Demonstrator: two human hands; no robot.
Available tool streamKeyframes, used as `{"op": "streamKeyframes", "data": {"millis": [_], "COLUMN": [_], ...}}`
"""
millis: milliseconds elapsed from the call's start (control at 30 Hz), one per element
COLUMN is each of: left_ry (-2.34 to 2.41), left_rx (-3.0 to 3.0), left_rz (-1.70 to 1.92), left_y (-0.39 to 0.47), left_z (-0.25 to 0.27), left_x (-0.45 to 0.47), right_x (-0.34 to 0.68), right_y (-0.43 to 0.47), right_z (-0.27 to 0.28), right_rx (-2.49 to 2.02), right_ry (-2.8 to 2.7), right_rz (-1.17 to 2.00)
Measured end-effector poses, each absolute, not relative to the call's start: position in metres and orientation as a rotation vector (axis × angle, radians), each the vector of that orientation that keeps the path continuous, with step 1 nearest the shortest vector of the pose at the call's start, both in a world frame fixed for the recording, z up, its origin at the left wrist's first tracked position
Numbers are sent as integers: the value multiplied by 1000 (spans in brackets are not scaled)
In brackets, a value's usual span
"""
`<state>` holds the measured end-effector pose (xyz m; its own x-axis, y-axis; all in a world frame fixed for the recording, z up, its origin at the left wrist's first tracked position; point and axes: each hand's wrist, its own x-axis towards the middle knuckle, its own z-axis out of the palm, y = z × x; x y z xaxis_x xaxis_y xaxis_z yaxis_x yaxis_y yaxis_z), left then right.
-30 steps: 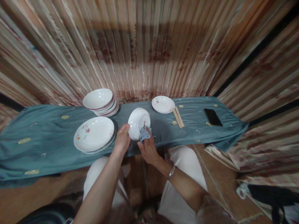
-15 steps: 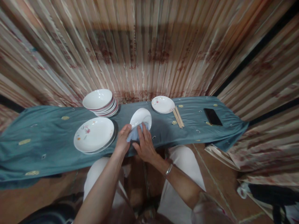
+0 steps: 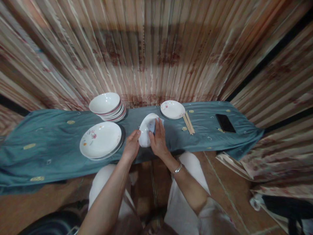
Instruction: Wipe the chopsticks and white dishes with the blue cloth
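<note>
Blue cloth (image 3: pixel 152 126) shifted from near edge to right side of white bowl (image 3: pixel 144 134); left hand (image 3: pixel 132 143) grips bowl, right hand (image 3: pixel 158 141) cloth; wiping seemingly ongoing.

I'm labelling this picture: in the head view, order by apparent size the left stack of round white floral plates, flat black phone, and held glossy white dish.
1. Floral plate stack
2. White dish, partly hidden
3. Flat black phone

I log passage over bare tablecloth (image 3: pixel 175 137) between the right hand (image 3: pixel 158 138) and the chopsticks (image 3: pixel 189 123). A small plate (image 3: pixel 172 109) obstructs ahead-right; large plates (image 3: pixel 100 139) flank the left hand (image 3: pixel 132 143), bowls (image 3: pixel 109 109) beyond.
</note>
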<state>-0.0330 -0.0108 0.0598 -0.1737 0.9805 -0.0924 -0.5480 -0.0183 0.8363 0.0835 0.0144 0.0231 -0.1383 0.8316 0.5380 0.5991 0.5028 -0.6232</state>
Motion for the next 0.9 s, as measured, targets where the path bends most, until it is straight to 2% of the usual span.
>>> {"op": "streamKeyframes", "data": {"millis": [433,900], "left_ry": [934,929], "left_rx": [657,637], "left_rz": [1557,1572], "left_y": [-10,-9], "left_z": [56,56], "left_x": [-34,-33], "right_x": [86,82], "right_y": [37,19], "right_z": [3,-11], "right_rx": [-1266,-1270], "right_ry": [-1656,-1425], "right_rz": [514,813]}}
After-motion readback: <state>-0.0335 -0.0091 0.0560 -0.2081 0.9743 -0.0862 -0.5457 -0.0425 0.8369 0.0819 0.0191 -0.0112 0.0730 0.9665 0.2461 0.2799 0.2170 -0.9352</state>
